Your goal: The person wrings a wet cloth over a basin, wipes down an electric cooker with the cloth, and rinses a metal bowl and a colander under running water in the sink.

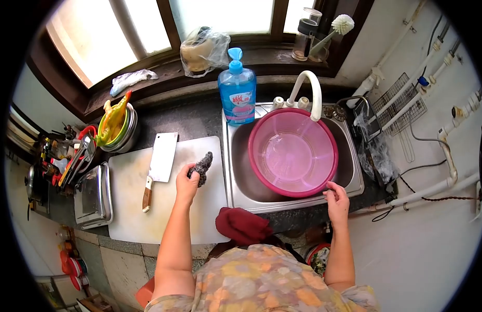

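Note:
A dark grey steel wool scrubber (202,168) is pinched in my left hand (188,186), held over the white cutting board (199,229). On that board, left of my hand, lies a cleaver (163,156) with a wooden handle. My right hand (336,198) is loosely curled at the near right rim of a pink plastic basin (255,174); whether it touches the rim I cannot tell. Nothing shows in its fingers. The basin sits in the steel sink (241,196) under a white faucet (315,93), with light glinting on its bottom.
A blue dish soap bottle (237,93) stands at the sink's back left corner. Stacked bowls (127,136) and metal trays (95,195) are on the left. A dark red cloth (243,226) lies at the counter's front edge. Pipes (433,187) run along the right wall.

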`<state>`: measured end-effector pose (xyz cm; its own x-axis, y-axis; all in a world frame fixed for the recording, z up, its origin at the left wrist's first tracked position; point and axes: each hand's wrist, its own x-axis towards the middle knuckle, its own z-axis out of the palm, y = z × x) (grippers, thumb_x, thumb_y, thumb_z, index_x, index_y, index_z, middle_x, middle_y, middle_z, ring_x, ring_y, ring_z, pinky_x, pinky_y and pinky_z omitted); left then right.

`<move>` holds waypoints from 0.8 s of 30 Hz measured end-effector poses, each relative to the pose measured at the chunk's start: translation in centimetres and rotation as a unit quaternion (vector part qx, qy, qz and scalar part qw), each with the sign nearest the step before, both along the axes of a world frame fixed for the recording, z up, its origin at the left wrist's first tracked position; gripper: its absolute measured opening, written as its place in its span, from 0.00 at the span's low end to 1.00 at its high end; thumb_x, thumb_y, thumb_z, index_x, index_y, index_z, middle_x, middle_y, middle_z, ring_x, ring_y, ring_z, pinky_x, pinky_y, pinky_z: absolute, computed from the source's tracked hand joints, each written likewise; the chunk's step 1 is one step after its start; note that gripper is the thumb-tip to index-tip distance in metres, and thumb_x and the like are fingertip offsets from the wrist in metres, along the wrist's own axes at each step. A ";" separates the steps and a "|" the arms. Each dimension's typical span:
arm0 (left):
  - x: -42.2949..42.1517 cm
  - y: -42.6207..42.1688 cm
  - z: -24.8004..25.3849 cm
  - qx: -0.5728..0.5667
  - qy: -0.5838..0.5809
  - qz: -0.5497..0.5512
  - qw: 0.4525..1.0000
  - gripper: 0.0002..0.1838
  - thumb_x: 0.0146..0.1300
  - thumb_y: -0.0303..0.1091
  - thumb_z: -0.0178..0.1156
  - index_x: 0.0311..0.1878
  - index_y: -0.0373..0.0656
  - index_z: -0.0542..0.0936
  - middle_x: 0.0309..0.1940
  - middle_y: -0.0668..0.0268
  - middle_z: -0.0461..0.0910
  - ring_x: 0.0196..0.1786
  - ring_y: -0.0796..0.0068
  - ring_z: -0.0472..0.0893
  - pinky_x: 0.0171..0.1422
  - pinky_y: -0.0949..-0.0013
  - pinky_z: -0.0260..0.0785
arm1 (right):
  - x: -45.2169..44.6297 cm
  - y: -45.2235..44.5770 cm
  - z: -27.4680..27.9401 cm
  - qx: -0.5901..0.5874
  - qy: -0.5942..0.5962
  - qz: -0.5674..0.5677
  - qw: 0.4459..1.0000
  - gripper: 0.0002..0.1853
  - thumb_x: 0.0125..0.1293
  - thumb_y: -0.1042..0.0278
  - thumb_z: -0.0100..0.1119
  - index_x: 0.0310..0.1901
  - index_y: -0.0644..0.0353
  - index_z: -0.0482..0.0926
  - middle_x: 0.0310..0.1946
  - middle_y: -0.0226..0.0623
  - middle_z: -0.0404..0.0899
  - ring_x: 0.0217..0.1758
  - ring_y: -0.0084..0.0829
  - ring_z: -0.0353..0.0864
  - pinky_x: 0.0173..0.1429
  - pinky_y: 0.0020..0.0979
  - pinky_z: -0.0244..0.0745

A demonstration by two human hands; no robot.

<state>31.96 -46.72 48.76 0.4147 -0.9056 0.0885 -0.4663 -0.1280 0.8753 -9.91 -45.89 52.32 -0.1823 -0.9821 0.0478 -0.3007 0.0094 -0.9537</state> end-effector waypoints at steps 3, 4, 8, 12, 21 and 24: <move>-1.4 -0.1 1.5 0.036 0.319 0.010 0.947 0.11 0.64 0.29 0.46 0.46 0.39 0.74 0.26 0.68 0.77 0.22 0.84 0.72 0.22 0.78 0.62 | 1.5 0.5 -0.9 0.000 -0.021 0.033 0.999 0.12 0.61 0.79 0.49 0.47 0.67 0.73 0.42 0.35 0.72 0.38 0.23 0.77 0.43 0.22 0.71; -2.1 -0.3 2.0 0.044 0.351 0.002 0.935 0.11 0.65 0.32 0.46 0.46 0.39 0.74 0.26 0.68 0.77 0.20 0.83 0.72 0.20 0.78 0.62 | 2.3 0.6 -0.9 0.001 -0.029 0.046 0.999 0.12 0.62 0.78 0.48 0.48 0.65 0.73 0.42 0.33 0.73 0.38 0.22 0.77 0.42 0.21 0.72; -5.0 -1.2 4.2 0.047 0.410 -0.022 0.911 0.14 0.68 0.37 0.42 0.42 0.39 0.73 0.22 0.68 0.75 0.16 0.83 0.69 0.14 0.78 0.57 | 4.9 1.2 -0.1 -0.010 -0.004 0.087 0.996 0.12 0.60 0.80 0.48 0.46 0.69 0.73 0.41 0.38 0.72 0.38 0.25 0.78 0.42 0.23 0.73; -8.0 -2.7 8.9 -0.002 0.432 -0.055 0.900 0.15 0.68 0.39 0.38 0.38 0.39 0.72 0.23 0.68 0.74 0.17 0.83 0.68 0.15 0.78 0.56 | 5.6 1.7 0.4 -0.020 0.004 0.101 0.995 0.12 0.59 0.81 0.49 0.46 0.69 0.73 0.42 0.39 0.73 0.39 0.27 0.78 0.42 0.23 0.73; -15.4 -6.8 11.5 -0.284 -0.032 -0.154 0.946 0.23 0.55 0.25 0.52 0.57 0.39 0.66 0.55 0.53 0.61 0.59 0.58 0.63 0.63 0.62 0.56 | 4.0 2.6 0.5 -0.022 0.021 0.053 0.998 0.13 0.57 0.80 0.51 0.45 0.67 0.74 0.41 0.38 0.73 0.37 0.26 0.76 0.40 0.24 0.72; -16.9 -6.5 9.4 -0.159 -0.148 -0.255 0.942 0.27 0.50 0.26 0.59 0.56 0.44 0.70 0.60 0.49 0.57 0.61 0.50 0.62 0.64 0.59 0.56 | 3.3 2.5 1.1 -0.027 0.027 0.039 0.999 0.13 0.57 0.79 0.51 0.46 0.66 0.74 0.41 0.38 0.73 0.36 0.27 0.75 0.40 0.24 0.72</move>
